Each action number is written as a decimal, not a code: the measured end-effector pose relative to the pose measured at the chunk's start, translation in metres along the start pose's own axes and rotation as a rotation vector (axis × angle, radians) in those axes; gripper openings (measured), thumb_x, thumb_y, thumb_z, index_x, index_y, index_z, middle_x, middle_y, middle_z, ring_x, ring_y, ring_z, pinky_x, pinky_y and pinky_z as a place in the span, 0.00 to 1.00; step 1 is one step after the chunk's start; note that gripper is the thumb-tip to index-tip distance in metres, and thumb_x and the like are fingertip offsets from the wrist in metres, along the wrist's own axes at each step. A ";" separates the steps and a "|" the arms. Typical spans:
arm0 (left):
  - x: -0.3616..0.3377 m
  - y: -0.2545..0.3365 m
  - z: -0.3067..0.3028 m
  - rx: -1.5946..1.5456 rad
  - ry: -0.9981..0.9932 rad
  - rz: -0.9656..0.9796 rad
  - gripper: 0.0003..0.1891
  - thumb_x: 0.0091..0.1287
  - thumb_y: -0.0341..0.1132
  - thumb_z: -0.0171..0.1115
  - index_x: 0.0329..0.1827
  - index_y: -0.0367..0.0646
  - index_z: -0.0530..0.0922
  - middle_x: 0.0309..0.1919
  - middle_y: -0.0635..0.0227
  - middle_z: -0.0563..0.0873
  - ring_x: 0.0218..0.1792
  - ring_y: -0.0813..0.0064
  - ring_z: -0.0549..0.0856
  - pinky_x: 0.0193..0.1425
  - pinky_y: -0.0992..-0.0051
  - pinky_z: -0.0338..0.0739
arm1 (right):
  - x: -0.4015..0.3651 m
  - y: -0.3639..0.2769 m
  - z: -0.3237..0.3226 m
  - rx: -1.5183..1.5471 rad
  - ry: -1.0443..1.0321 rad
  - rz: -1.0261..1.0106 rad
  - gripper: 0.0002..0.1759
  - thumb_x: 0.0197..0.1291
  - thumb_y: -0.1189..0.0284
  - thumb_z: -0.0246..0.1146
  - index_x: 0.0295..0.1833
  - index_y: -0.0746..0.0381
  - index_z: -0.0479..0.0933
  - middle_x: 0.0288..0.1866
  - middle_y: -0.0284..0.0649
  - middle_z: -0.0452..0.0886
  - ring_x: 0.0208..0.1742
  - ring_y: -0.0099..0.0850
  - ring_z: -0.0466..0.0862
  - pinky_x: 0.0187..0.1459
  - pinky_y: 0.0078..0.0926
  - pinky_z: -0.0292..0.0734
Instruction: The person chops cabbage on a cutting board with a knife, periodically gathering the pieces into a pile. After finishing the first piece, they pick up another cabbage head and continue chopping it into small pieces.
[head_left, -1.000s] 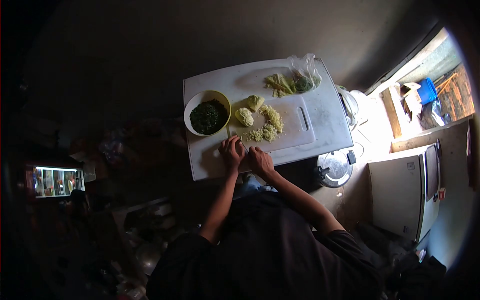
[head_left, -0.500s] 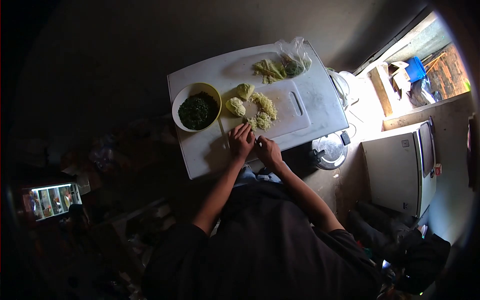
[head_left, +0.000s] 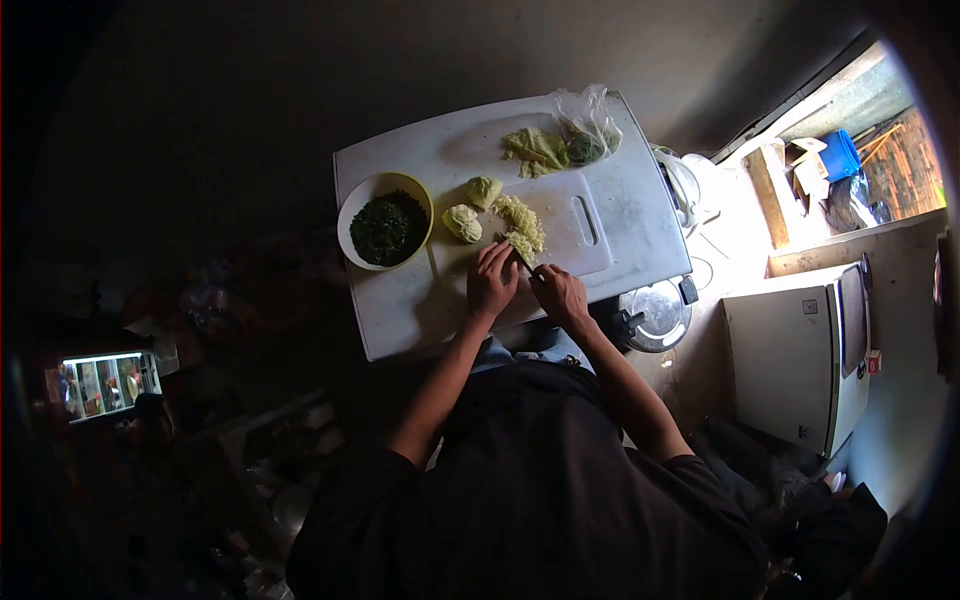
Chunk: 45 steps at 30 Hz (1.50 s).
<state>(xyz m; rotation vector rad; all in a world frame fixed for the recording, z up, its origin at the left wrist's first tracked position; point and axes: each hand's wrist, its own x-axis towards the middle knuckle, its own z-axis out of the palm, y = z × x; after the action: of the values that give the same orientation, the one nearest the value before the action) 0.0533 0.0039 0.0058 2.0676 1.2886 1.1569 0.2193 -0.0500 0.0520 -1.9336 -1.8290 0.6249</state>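
A white cutting board (head_left: 592, 262) lies on the table with a curved heap of finely chopped cabbage (head_left: 524, 222). My right hand (head_left: 560, 297) is closed round the handle of a knife (head_left: 523, 262), whose dark blade points toward the heap's near end. My left hand (head_left: 492, 282) is beside the blade, fingers bent and close together on cabbage at the board's near left edge; the fingers mostly hide that piece. Two pale cabbage chunks, one nearer (head_left: 462, 223) and one farther (head_left: 485, 192), sit left of the heap.
On the left of the white table (head_left: 400, 325) stands a bowl (head_left: 431, 205) of chopped dark greens. Loose cabbage leaves (head_left: 535, 150) and a clear plastic bag (head_left: 590, 122) lie at the back. A lidded pot (head_left: 660, 315) and a small white fridge (head_left: 780, 350) are to the right.
My right hand has shifted slightly right and the knife blade now shows between my hands. My left hand stays by the cabbage. The whole view has tilted a little.
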 end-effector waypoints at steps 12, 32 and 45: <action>-0.008 -0.001 0.008 0.105 -0.222 0.003 0.45 0.77 0.61 0.43 0.81 0.27 0.53 0.82 0.41 0.52 0.82 0.43 0.54 0.85 0.54 0.48 | 0.007 0.017 -0.009 -0.046 0.030 -0.209 0.10 0.64 0.65 0.66 0.42 0.60 0.82 0.40 0.42 0.82 0.42 0.47 0.85 0.41 0.46 0.82; -0.008 0.025 0.000 1.021 -0.625 -0.025 0.51 0.72 0.63 0.54 0.83 0.31 0.47 0.84 0.45 0.47 0.83 0.44 0.49 0.85 0.53 0.45 | 0.031 0.036 -0.018 -0.154 0.161 -0.351 0.05 0.62 0.71 0.62 0.40 0.54 0.83 0.38 0.35 0.80 0.45 0.38 0.80 0.43 0.39 0.73; -0.010 -0.005 0.014 0.258 -0.210 -0.007 0.51 0.72 0.61 0.56 0.83 0.30 0.48 0.83 0.44 0.49 0.83 0.40 0.49 0.85 0.52 0.47 | 0.056 0.058 0.000 -0.147 0.271 -0.404 0.06 0.61 0.69 0.63 0.39 0.52 0.86 0.41 0.32 0.82 0.46 0.35 0.78 0.47 0.37 0.67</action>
<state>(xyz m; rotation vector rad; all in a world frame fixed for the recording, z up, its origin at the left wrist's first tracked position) 0.0604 -0.0021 -0.0098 2.2934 1.3995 0.7768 0.2688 0.0029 0.0161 -1.5676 -2.0449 0.0959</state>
